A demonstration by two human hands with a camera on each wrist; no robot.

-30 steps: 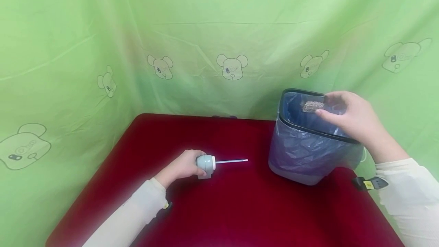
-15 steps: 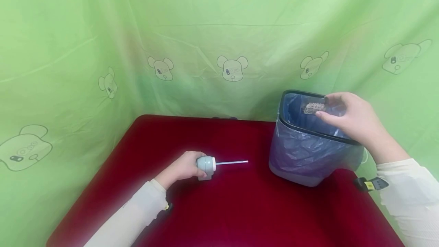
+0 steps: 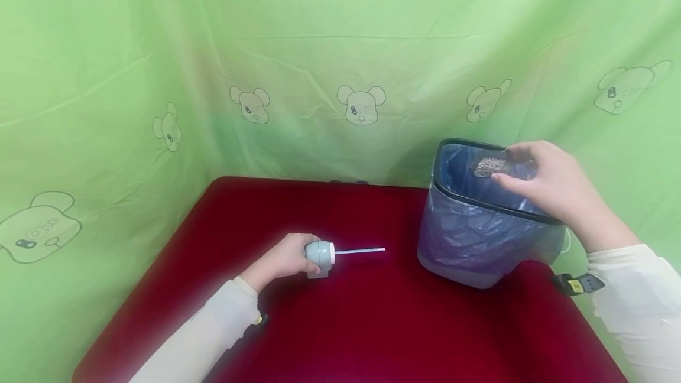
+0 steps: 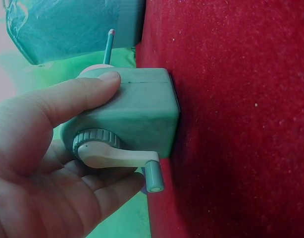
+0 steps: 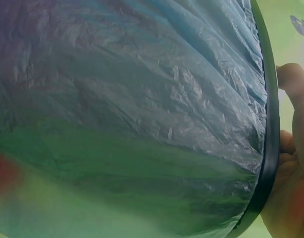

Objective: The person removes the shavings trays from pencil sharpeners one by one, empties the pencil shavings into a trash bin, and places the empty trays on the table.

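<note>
My left hand (image 3: 284, 257) grips a grey-green crank pencil sharpener (image 3: 319, 251) on the red table, its thumb across the body. A pencil (image 3: 360, 250) sticks out of the sharpener's front, pointing right. In the left wrist view the crank handle (image 4: 154, 173) shows below the thumb, beside the palm. My right hand (image 3: 558, 185) is over the mouth of the lined trash bin (image 3: 452, 235), pinching a small clear shavings drawer (image 3: 489, 167) with pale, crumbly shavings in it. From the right wrist, the bin's liner (image 5: 122, 99) hides the drawer; only part of the hand shows past the rim.
The bin stands at the right of the red-covered table (image 3: 372, 324), with a black rim ring (image 3: 486, 204) holding its bluish bag. Behind and at both sides hangs a green curtain (image 3: 298, 75) with printed bear heads.
My right hand and the drawer have shifted very slightly to the right above the bin. The left hand, sharpener and pencil stay in place.
</note>
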